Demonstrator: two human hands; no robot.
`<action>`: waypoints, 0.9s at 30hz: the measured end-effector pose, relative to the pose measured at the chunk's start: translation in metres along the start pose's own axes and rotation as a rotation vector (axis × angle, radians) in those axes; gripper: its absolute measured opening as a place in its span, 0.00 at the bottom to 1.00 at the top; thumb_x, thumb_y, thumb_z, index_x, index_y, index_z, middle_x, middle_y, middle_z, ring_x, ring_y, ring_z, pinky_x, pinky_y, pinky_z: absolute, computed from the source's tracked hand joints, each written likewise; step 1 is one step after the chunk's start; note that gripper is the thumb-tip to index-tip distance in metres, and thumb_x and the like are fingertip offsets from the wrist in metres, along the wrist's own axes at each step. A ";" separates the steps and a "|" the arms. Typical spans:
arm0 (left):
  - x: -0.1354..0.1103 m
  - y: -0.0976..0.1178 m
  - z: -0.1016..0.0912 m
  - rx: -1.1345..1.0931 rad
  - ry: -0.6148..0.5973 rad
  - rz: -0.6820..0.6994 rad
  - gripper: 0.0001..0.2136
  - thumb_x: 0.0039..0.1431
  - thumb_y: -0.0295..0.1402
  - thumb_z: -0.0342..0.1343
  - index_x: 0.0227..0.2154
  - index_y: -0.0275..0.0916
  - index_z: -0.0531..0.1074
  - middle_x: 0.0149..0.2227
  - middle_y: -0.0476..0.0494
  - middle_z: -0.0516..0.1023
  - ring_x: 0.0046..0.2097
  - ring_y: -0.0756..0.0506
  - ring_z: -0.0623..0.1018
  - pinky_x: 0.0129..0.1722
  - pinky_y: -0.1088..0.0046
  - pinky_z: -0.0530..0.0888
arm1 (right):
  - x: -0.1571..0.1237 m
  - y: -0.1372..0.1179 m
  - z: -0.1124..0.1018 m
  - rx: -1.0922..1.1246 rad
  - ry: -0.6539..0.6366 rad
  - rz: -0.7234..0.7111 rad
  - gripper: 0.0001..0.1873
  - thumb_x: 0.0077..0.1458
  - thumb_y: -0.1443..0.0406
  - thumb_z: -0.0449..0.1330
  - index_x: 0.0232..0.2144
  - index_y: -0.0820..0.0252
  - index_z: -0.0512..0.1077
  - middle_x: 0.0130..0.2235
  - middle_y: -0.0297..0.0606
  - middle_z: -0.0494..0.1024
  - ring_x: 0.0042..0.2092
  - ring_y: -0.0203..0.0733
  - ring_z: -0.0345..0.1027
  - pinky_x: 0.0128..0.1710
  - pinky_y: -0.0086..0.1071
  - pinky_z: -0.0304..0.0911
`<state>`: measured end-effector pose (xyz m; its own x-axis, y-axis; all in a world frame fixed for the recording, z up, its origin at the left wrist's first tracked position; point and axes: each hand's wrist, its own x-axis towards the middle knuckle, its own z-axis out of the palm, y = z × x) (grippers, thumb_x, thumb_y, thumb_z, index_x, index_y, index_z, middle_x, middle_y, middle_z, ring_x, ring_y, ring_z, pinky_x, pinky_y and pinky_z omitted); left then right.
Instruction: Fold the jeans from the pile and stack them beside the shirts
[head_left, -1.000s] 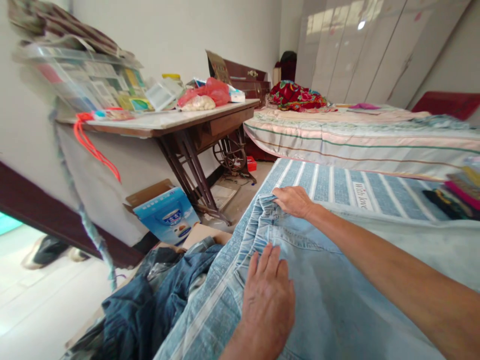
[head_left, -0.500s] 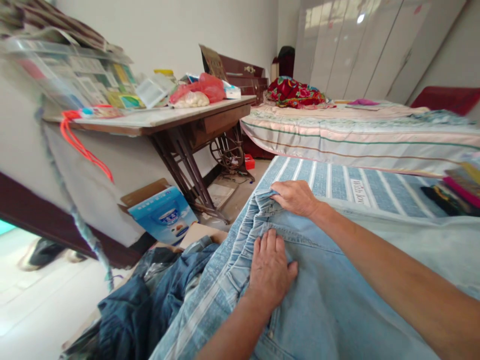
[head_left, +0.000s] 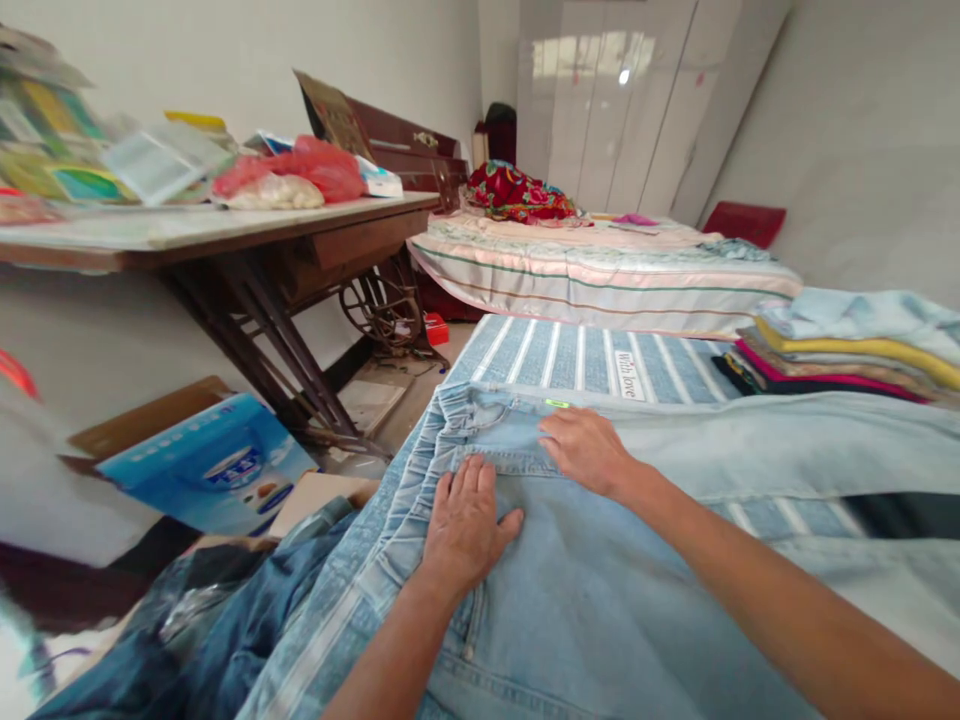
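A pair of light blue jeans (head_left: 577, 580) lies spread on a bed with a blue-and-white striped cover (head_left: 525, 345). Its gathered elastic waistband is toward the left and its legs stretch off to the right. My left hand (head_left: 466, 520) rests flat on the jeans just beside the waistband, fingers stretched and thumb apart. Farther up, my right hand (head_left: 585, 448) is over the jeans' far side edge near the pocket, its fingers bent downward. Whether cloth is pinched under those fingertips is hidden. A small yellow-green tag (head_left: 556, 403) shows beside it.
Folded clothes (head_left: 847, 365) are stacked on the bed's right. Dark blue jeans (head_left: 247, 620) and a blue box (head_left: 217, 465) sit low on the left. A treadle sewing table (head_left: 300, 235) carries bags and boxes. Behind stands another bed (head_left: 600, 285).
My right hand has let go of the waistband corner and moved right along the jeans' far edge. The left hand stays flat beside the waistband. The view has turned right.
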<state>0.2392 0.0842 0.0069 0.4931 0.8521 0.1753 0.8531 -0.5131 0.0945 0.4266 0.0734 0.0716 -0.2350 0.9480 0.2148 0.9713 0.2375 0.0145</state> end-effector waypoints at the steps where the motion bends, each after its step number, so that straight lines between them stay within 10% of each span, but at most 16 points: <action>1: 0.001 0.000 0.000 0.014 -0.008 0.003 0.27 0.53 0.40 0.51 0.54 0.31 0.62 0.59 0.31 0.62 0.61 0.37 0.60 0.58 0.55 0.57 | -0.017 0.001 0.001 0.007 -0.011 0.020 0.10 0.59 0.65 0.49 0.35 0.59 0.71 0.36 0.40 0.75 0.41 0.43 0.67 0.41 0.34 0.59; 7: 0.006 -0.002 0.000 0.081 -0.063 0.019 0.28 0.56 0.43 0.47 0.56 0.30 0.61 0.61 0.32 0.59 0.62 0.38 0.58 0.59 0.55 0.55 | -0.115 -0.022 0.039 0.120 -0.004 0.079 0.17 0.56 0.60 0.55 0.47 0.58 0.68 0.54 0.46 0.67 0.58 0.51 0.56 0.55 0.46 0.54; 11: 0.008 -0.004 0.001 0.131 -0.095 0.032 0.29 0.57 0.44 0.46 0.58 0.30 0.59 0.62 0.33 0.56 0.63 0.38 0.56 0.59 0.55 0.54 | -0.133 -0.032 0.061 0.159 0.057 0.130 0.20 0.59 0.63 0.51 0.53 0.58 0.64 0.59 0.43 0.62 0.61 0.48 0.50 0.58 0.47 0.51; 18: 0.009 -0.001 0.001 0.223 -0.097 0.054 0.29 0.60 0.44 0.43 0.58 0.30 0.58 0.62 0.34 0.55 0.63 0.38 0.55 0.59 0.55 0.54 | -0.170 -0.041 0.029 0.175 0.291 0.054 0.15 0.56 0.63 0.55 0.46 0.62 0.68 0.54 0.45 0.68 0.58 0.48 0.56 0.59 0.47 0.51; 27: 0.010 0.002 -0.002 0.222 -0.113 0.052 0.30 0.61 0.48 0.39 0.59 0.30 0.56 0.63 0.34 0.54 0.63 0.38 0.54 0.59 0.55 0.54 | -0.261 -0.049 0.028 0.075 0.251 -0.064 0.20 0.52 0.67 0.55 0.49 0.62 0.67 0.52 0.44 0.70 0.56 0.46 0.60 0.53 0.41 0.61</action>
<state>0.2456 0.0910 0.0104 0.5426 0.8377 0.0625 0.8365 -0.5320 -0.1316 0.4397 -0.1796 -0.0124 -0.2700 0.8505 0.4514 0.9471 0.3191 -0.0348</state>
